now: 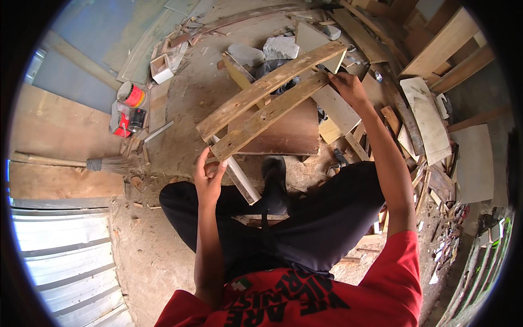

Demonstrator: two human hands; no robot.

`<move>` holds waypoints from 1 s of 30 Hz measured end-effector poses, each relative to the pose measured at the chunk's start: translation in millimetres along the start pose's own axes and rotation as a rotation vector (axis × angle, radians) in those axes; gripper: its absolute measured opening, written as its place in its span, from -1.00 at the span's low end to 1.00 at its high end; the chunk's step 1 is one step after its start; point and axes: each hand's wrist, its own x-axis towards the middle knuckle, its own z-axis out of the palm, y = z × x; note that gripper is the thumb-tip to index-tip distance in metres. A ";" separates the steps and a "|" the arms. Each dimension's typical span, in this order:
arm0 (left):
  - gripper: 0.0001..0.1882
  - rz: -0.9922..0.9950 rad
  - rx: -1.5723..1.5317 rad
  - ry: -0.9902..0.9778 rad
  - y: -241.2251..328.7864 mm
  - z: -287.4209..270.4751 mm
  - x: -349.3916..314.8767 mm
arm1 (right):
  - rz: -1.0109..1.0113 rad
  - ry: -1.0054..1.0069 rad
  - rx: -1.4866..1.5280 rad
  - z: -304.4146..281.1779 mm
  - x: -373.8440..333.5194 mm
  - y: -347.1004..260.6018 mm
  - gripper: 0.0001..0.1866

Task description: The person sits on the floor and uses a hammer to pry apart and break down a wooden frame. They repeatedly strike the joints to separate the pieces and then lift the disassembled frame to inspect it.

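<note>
Two long rough planks point(272, 95), joined side by side into one frame, slant across the dirt floor point(180, 109) from near left to far right, lying over a brown board point(289, 133) and a pale batten point(242, 180). The frame looks stiff and fairly heavy, its weathered faces splintery rather than slippery, so it should carry best taken at both ends, as it is here, with the weight shared and the fingers kept clear of split edges and any nails.

The left hand point(210, 174) curls its grip around the near, lower end of the nearer plank, fingers hooked over the end grain. The right hand point(348, 87) is closed on the far end, thumb side on top; whether it also pinches some small tool there I cannot tell.

Farther left lie a broom point(106, 164) and red tins point(131, 95); offcuts point(425, 114) pile up at the right, and grey stones point(280, 48) sit beyond the frame.
</note>
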 end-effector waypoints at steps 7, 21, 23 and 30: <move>-0.42 -0.036 -0.032 -0.015 -0.6 -3.7 0.5 | 0.047 0.001 0.008 2.7 0.0 -4.8 -0.53; -0.37 -0.067 -0.020 -0.021 3.3 -4.2 -0.3 | 0.052 0.023 0.003 2.5 1.5 -3.2 -0.49; -0.35 -0.064 -0.003 -0.037 1.3 -5.9 -2.6 | 0.072 0.026 -0.009 2.3 4.1 2.6 -0.48; -0.33 -0.085 -0.013 -0.066 6.2 -7.8 -16.2 | 0.088 -0.033 -0.133 -8.8 2.8 5.4 -0.44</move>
